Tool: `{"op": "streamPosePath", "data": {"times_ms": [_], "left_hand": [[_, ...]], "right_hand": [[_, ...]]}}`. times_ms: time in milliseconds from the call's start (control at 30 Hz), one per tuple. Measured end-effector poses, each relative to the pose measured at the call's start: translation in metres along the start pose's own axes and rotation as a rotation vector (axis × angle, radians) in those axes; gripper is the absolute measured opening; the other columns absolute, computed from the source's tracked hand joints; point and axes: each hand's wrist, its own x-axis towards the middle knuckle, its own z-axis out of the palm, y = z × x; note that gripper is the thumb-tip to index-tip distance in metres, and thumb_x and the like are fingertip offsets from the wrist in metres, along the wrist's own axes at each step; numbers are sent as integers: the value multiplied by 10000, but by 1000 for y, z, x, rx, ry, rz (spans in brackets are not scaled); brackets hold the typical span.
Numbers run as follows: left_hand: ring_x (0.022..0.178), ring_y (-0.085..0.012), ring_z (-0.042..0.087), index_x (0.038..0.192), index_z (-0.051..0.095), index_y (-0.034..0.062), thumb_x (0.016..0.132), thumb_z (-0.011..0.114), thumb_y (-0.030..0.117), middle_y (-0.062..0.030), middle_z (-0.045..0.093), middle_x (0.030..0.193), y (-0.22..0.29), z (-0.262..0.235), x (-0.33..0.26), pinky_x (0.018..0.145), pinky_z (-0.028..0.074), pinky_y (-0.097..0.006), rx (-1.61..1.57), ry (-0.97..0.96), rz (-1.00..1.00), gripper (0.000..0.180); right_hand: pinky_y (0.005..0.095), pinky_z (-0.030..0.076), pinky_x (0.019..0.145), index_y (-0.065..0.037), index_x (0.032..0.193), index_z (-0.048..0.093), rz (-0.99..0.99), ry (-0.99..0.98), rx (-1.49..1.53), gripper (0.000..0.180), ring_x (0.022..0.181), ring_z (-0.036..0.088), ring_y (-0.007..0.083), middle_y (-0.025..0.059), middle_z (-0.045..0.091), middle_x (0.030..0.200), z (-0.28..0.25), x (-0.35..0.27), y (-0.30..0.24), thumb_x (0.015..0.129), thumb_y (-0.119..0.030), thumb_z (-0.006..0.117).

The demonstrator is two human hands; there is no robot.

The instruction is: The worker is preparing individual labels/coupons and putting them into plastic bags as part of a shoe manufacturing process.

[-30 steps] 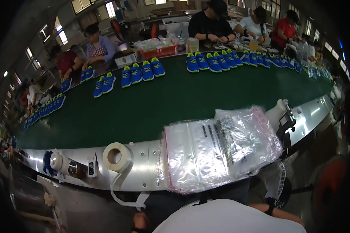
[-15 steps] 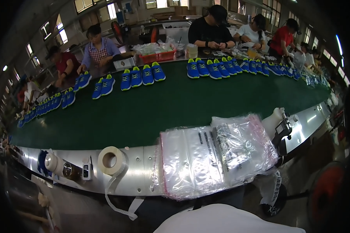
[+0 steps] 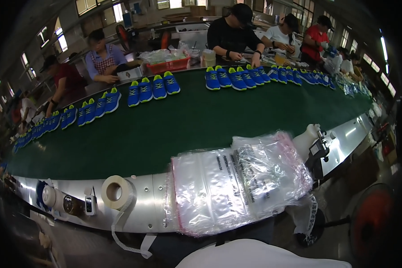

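Note:
Neither of my hands shows; only a white rounded piece of cloth (image 3: pixel 254 254) rises at the lower edge. Just beyond it lies a thick stack of clear plastic bags (image 3: pixel 205 192) with pink edges and dark print, overhanging the metal ledge. A second pile of crumpled bags (image 3: pixel 272 169) rests on its right part. To the left stands a roll of white tape (image 3: pixel 117 192), its loose strip (image 3: pixel 120 232) hanging over the ledge. Across the green conveyor belt (image 3: pixel 174 125), blue sneakers (image 3: pixel 154 89) with lime trim sit in a long row along the far edge.
A drink bottle (image 3: pixel 67 201) lies on the ledge beside a small white device (image 3: pixel 90 204). A black clamp-like fixture (image 3: pixel 318 154) stands right of the bags. Co-workers (image 3: pixel 234 35) work beyond the belt, near a red basket (image 3: pixel 167 65). A fan (image 3: pixel 373 219) is at lower right.
The view has shifted slightly, moving the bags and tape left. Shoes at the far left now sit closer together; a co-worker there drew a hand back from them. The black-shirted co-worker reaches toward the shoes.

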Motion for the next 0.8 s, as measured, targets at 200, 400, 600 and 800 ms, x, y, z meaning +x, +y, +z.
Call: {"op": "streamPosePath", "data": {"times_ms": [200, 400, 600, 800], "left_hand": [[763, -137, 548, 877, 587, 37, 891, 479, 226, -54, 602, 844, 24, 13, 9, 655, 457, -321, -97, -151, 13, 218], [782, -122, 540, 898, 577, 27, 897, 484, 229, -46, 599, 858, 49, 13, -12, 672, 455, -302, -191, -259, -23, 222], [802, -108, 532, 920, 568, 17, 902, 489, 232, -38, 597, 871, 79, -10, -27, 690, 452, -283, -266, -322, -56, 230], [821, -93, 525, 941, 559, 7, 907, 495, 235, -30, 594, 885, 118, -38, -28, 708, 450, -264, -341, -325, -61, 239]], "right_hand": [[338, 441, 815, 17, 1076, 583, -43, -71, 10, 389, 943, 570, 203, 137, 621, 1062, 5, -20, 20, 821, -275, 589], [340, 443, 810, 19, 1073, 582, -106, -199, 9, 396, 938, 568, 202, 139, 620, 1058, 13, -22, 37, 812, -277, 604], [342, 444, 804, 21, 1071, 581, -202, -340, -22, 403, 933, 566, 200, 140, 620, 1054, 7, -2, 41, 803, -278, 619], [344, 445, 799, 23, 1068, 580, -307, -492, -109, 412, 928, 564, 199, 142, 619, 1050, -22, 29, 35, 794, -280, 633]]}}
